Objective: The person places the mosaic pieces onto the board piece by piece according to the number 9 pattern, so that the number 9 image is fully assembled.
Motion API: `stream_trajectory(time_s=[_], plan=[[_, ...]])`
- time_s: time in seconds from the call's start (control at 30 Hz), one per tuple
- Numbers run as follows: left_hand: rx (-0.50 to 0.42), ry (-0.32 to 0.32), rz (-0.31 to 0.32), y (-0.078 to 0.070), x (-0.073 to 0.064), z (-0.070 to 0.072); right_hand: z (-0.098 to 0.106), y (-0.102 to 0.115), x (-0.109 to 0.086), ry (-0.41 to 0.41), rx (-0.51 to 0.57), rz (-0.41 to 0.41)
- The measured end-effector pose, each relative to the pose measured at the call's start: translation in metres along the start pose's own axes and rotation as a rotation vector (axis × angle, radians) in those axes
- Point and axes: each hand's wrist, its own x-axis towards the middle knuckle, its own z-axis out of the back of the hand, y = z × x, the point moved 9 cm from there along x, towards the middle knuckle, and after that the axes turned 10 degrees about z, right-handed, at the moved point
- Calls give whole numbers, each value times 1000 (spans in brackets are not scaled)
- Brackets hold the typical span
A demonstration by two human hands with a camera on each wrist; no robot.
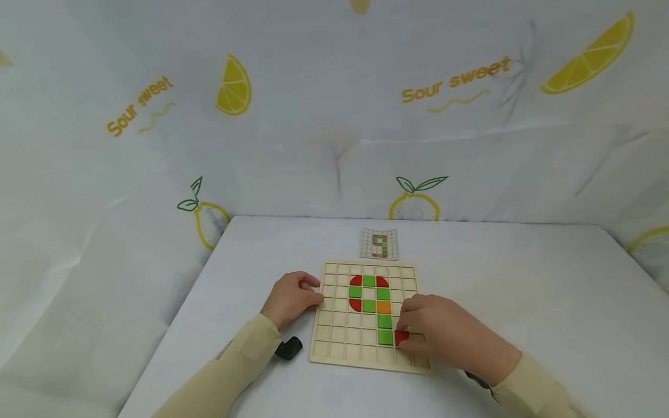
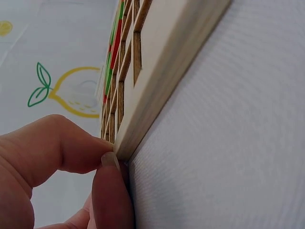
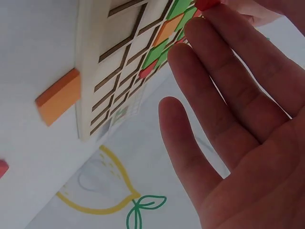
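A square wooden grid board (image 1: pixel 337 335) lies on the white table. Green, red and orange tiles form a 9-like figure in its cells. My right hand (image 1: pixel 439 325) pinches a red tile (image 1: pixel 400 338) over the lower right cells, beside the lowest green tile (image 1: pixel 385 337). That red tile (image 3: pixel 208 4) shows at the fingertips in the right wrist view, its other fingers extended. At the board's left edge, my left hand (image 1: pixel 292 297) pinches the rim between thumb and forefinger; the left wrist view shows these fingers (image 2: pixel 71 145) at the wooden edge.
Behind the board lies a small card (image 1: pixel 366 248) printed with a similar coloured grid figure. In the right wrist view, a loose orange tile (image 3: pixel 59 98) and part of a red piece (image 3: pixel 3 168) lie beyond the board's right edge. A lemon-patterned sheet (image 1: pixel 313 162) stands behind the table.
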Motion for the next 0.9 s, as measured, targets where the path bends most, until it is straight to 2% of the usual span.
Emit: stream_trajectory(time_s=[0.17, 0.43, 0.67, 0.9], plan=[[-3, 2, -1, -2, 0, -2, -8, 11, 7, 12, 10, -5], [5, 3, -3, -2, 0, -2, -12, 28, 12, -23, -65, 86], [1, 5, 6, 0, 0, -1, -19, 31, 14, 29, -81, 54], [-7, 1, 5, 0, 1, 0, -19, 33, 14, 16, -99, 42]])
